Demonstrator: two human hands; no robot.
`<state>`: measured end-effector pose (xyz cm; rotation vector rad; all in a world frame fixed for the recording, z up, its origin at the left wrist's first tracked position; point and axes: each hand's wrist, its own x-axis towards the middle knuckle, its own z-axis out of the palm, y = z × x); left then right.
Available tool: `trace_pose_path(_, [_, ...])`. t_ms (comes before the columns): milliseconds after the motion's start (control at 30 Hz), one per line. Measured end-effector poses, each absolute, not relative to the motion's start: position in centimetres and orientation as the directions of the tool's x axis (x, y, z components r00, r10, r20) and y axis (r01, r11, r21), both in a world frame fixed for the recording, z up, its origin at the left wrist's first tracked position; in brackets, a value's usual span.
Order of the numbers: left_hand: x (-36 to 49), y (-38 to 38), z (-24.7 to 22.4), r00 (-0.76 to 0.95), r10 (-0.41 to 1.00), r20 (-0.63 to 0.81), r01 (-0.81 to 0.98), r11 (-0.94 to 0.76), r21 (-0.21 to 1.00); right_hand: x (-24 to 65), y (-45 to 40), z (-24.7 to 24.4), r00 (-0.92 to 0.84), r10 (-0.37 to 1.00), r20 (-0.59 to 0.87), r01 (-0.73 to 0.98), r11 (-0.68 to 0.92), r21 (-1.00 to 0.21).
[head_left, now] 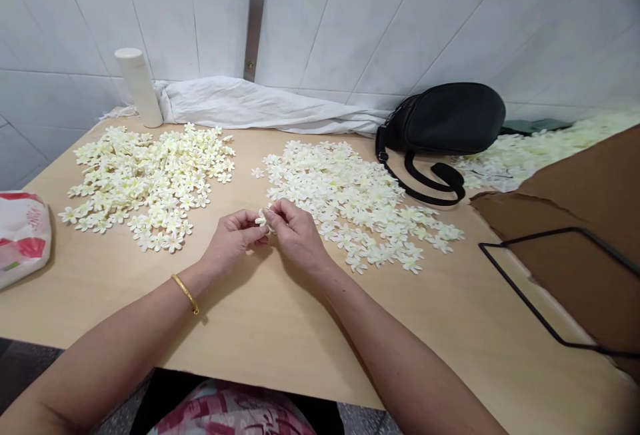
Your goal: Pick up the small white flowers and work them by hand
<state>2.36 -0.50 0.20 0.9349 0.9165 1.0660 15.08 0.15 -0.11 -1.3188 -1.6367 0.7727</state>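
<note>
Between my two hands is a small white artificial flower (262,219), pinched by the fingertips of both and partly covered by them. My left hand (237,234) comes from the left, thumb and index closed on the flower. My right hand (296,230) holds it from the other side, thumb against index finger. To the left lies a loose heap of pale yellow-white flowers (150,175). A flatter spread of whiter flowers (335,188) lies just beyond and right of my right hand. One single flower (257,172) sits apart at that spread's left edge.
A white bottle (140,88) and a bunched white cloth (240,103) stand along the tiled wall. A black bag (450,118) with its strap lies at the back right. Cardboard (590,208) and a black wire frame (540,315) occupy the right; a red-white packet (23,238) the left.
</note>
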Motion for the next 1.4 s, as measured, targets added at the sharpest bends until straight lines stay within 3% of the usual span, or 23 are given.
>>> trace_pose_path(200, [2.25,-0.46,-0.09,0.216,0.966,-0.144,-0.289,0.205,0.935,14.80,0.42,-0.40,-0.060,0.937,0.343,0.554,0.317,-0.770])
trace_pose_path(400, [2.27,-0.23,-0.14,0.242,0.949,-0.204,-0.348,0.281,0.894,15.25,0.39,-0.23,-0.031,0.916,0.399,0.523,0.355,-0.775])
trace_pose_path(533, [2.18,-0.05,-0.09,0.198,0.960,-0.199,-0.341,0.258,0.904,15.50,-0.13,-0.11,-0.087,0.790,0.606,0.537,0.550,-0.639])
trace_pose_path(667, [2.04,0.07,-0.09,0.184,0.963,-0.196,-0.357,0.251,0.900,15.45,-0.38,-0.48,-0.212,0.774,0.597,0.605,0.584,-0.542])
trace_pose_path(1067, [1.99,0.16,-0.40,0.209,0.962,-0.174,-0.390,0.245,0.888,15.51,-0.08,-0.29,-0.123,0.886,0.447,0.549,0.436,-0.713])
trace_pose_path(1400, [1.92,0.12,-0.41,0.252,0.951,-0.177,-0.434,0.275,0.858,15.58,0.01,-0.57,-0.118,0.890,0.440,0.567,0.424,-0.706])
